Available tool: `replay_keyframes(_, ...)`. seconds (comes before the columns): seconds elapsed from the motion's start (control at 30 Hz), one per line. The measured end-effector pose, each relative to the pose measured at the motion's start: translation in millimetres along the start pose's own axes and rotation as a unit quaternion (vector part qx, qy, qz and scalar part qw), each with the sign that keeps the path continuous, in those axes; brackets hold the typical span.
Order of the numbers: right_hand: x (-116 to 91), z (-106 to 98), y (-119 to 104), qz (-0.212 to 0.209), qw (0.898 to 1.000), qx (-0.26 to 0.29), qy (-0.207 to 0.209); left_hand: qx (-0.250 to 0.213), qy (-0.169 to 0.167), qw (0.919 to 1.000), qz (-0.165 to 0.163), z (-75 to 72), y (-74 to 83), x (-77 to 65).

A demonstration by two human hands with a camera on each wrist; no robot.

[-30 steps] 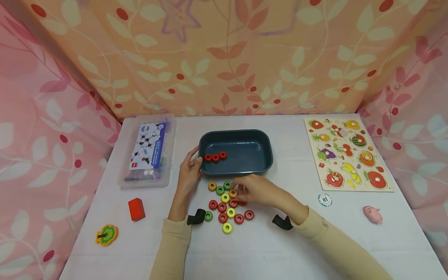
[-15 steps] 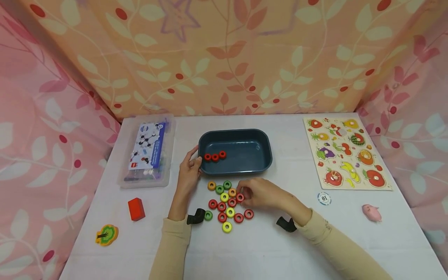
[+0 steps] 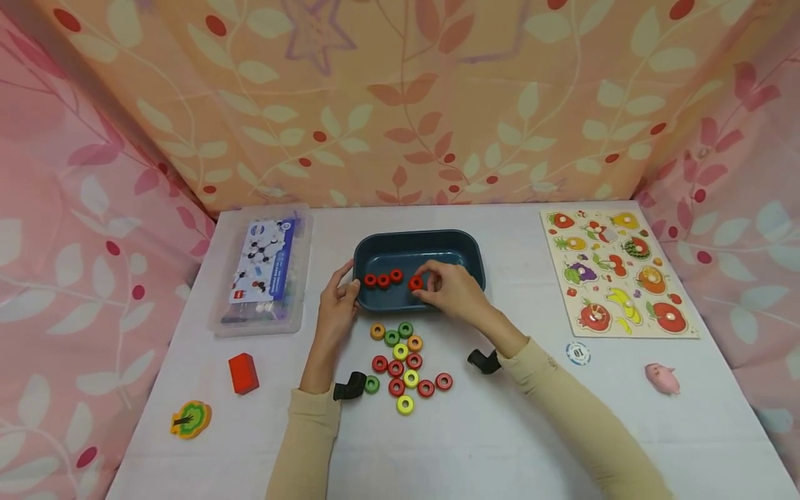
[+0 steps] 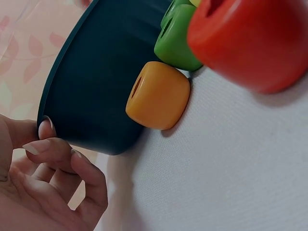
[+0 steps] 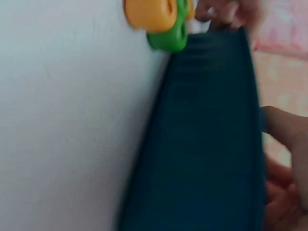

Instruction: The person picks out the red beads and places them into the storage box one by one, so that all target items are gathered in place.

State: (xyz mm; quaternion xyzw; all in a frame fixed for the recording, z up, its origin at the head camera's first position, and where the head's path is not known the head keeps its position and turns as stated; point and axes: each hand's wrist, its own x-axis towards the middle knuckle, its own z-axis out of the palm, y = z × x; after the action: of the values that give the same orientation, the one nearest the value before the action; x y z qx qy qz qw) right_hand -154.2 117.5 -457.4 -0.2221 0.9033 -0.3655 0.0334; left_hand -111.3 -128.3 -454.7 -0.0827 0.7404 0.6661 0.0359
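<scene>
A dark blue tray (image 3: 444, 303) stands in the middle of the table, with three red ring beads (image 3: 383, 281) in its left part. My left hand (image 3: 337, 305) pinches the tray's left rim, and in the left wrist view the thumb and fingertips (image 4: 45, 129) meet at that rim. Over the tray, my right hand (image 3: 455, 290) pinches another red bead (image 3: 415, 282) between thumb and fingers. In the right wrist view the tray's wall hides that bead. Loose red, yellow, green and orange beads (image 3: 396, 368) lie just in front of the tray.
A clear plastic case (image 3: 259, 267) lies at the back left, with a red block (image 3: 243, 373) and a tree-shaped piece (image 3: 192, 419) before it. On the right are a fruit puzzle board (image 3: 619, 274), a poker chip (image 3: 578, 353) and a pink pig (image 3: 662, 378).
My right hand has picked a red bead from the right edge of the loose group and carried it up over the tray. The left hand stays at the rim.
</scene>
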Motion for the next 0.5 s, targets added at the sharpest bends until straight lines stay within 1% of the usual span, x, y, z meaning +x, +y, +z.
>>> replay_keyframes(0.1,12.3,5.1,4.7,0.048,0.998,-0.024,-0.029,-0.001,0.0,1.0,0.0,-0.6,-3.7,2.4)
replay_keyframes(0.23,23.6,10.3,7.1,0.087,0.995,-0.028,-0.049,-0.007,0.001,1.0,0.0,-1.7,-17.7,9.7)
replay_keyframes(0.37,30.6,13.2,8.0,0.105,0.993,-0.024,-0.052,-0.007,0.008,0.9999,0.005,-1.7,-31.8,15.8)
replay_keyframes(0.5,33.3,13.7,7.6,0.113,0.992,-0.031,-0.04,-0.001,0.015,0.9997,0.017,-0.9,-36.6,17.3)
